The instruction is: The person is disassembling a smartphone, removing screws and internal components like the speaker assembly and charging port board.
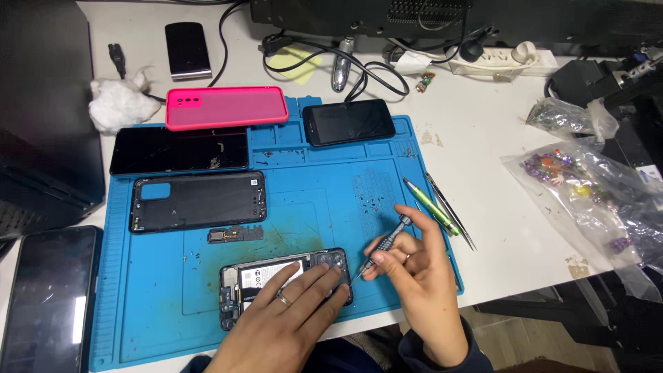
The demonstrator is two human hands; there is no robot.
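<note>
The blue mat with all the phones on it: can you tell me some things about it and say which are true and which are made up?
1. The right hand holds a small screwdriver. True.
2. The left hand rests on the opened phone. True.
3. The pink phone case is green. False: it is pink.
4. The tweezers lie in the left hand. False: they lie on the table, beside the blue mat.

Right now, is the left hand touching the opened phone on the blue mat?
Touching. The head view shows the left hand with its fingers spread flat on the opened phone, pressing it onto the blue mat.
</note>
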